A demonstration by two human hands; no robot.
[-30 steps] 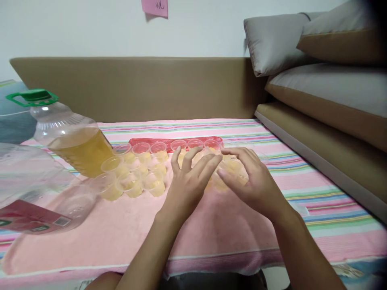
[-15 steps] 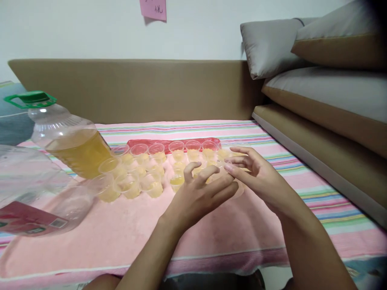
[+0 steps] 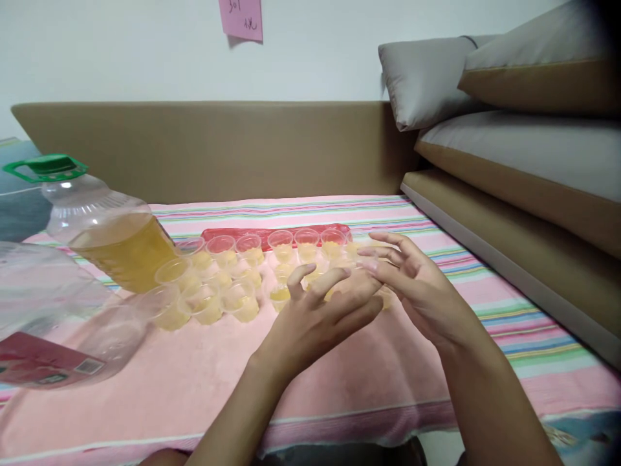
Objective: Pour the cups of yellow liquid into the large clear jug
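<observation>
Rows of clear plastic cups with yellow contents stand on a pink cloth. My left hand is over the right-hand group, fingers spread and bent, nothing seen in its grasp. Beside it my right hand has its fingers apart, and its fingertips meet or nearly meet the back of my left hand. Several cups under and behind both hands are partly hidden. Behind the cups lies a flat red plastic wrapper.
A large green-capped bottle of yellow liquid leans at the left. In front of it lies a clear bottle with a red label. Grey and brown cushions are stacked at the right. A brown board runs along the back.
The view has shifted slightly, so the scene sits a little lower and further left. My hands stay close together over the cups, with only small finger movements.
</observation>
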